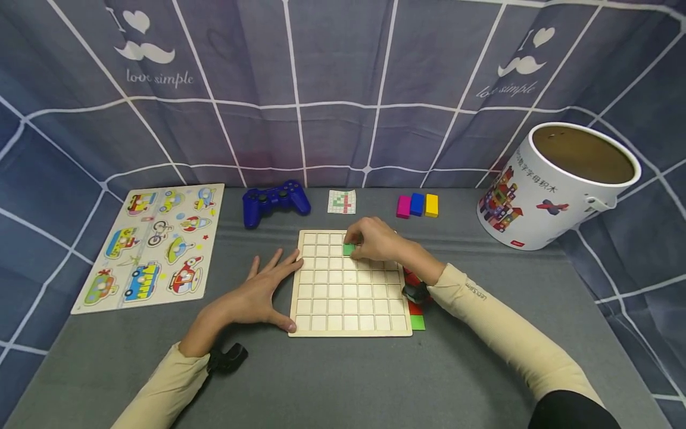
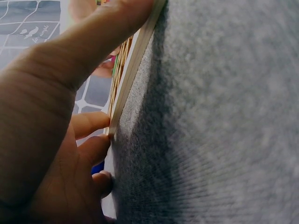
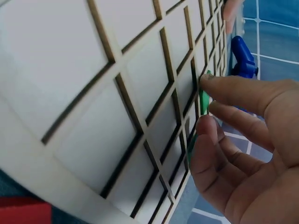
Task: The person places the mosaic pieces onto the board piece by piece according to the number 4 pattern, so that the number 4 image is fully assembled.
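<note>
Head view, fingers (image 1: 360,238) half-hiding green tile (image 1: 349,249)

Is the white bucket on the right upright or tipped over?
Tipped: the white bucket leans against the backdrop, its open mouth facing up toward the camera.

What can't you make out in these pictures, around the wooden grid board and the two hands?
- Green tile: mostly covered by the right hand in the head view; whether it sits fully in its cell is unclear.
- Red and green pieces right of the grid board: partly hidden under the right forearm; their count is unclear.
- Pattern card: too small to read.
- Left wrist view: the left hand blocks nearly all of the board's surface.
</note>
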Available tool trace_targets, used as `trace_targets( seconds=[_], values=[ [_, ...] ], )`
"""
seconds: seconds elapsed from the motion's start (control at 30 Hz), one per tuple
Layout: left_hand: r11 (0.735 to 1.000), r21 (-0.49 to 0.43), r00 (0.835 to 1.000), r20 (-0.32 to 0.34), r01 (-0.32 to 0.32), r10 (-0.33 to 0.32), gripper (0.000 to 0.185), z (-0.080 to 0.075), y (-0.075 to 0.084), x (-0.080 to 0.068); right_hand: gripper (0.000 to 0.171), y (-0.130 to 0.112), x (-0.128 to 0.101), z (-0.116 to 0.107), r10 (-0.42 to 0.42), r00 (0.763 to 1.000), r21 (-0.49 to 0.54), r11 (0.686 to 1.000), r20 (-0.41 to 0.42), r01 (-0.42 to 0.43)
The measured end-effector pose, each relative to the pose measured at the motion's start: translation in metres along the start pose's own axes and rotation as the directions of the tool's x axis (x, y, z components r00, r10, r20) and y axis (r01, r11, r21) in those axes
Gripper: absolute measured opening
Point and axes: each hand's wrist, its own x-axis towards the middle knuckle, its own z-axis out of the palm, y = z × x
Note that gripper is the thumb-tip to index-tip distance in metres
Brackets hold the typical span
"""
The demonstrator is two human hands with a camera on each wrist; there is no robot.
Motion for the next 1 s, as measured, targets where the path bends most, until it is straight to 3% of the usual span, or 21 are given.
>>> trace_targets(
  seconds=[0.17, 0.43, 0.73, 1.0],
  values=[
    [1.000, -0.013, 1.000, -0.005, -0.019, 0.019, 0.130, 0.002, 0.000, 0.000, 0.023, 0.003, -0.015, -0.005, 0.002, 0.998, 0.037, 0.999, -0.070, 0.000],
    [1.000, -0.012, 1.000, -0.010, -0.025, 0.025, 0.130, 0.000, -0.001, 0.001, 0.016, 0.019, -0.070, -0.020, -0.010, 0.980, 0.052, 0.998, -0.197, 0.021],
    [1.000, -0.009, 1.000, -0.007, -0.012, 0.012, 0.131, 0.000, -0.001, 0.000, 0.019, 0.044, -0.120, -0.028, 0.046, 0.975, -0.031, 0.998, -0.219, -0.054],
    [1.000, -0.025, 1.000, 0.005, -0.003, 0.003, 0.130, -0.001, -0.001, -0.001, 0.031, 0.068, -0.132, -0.038, 0.090, 0.974, -0.100, 0.989, -0.210, -0.113]
  ],
)
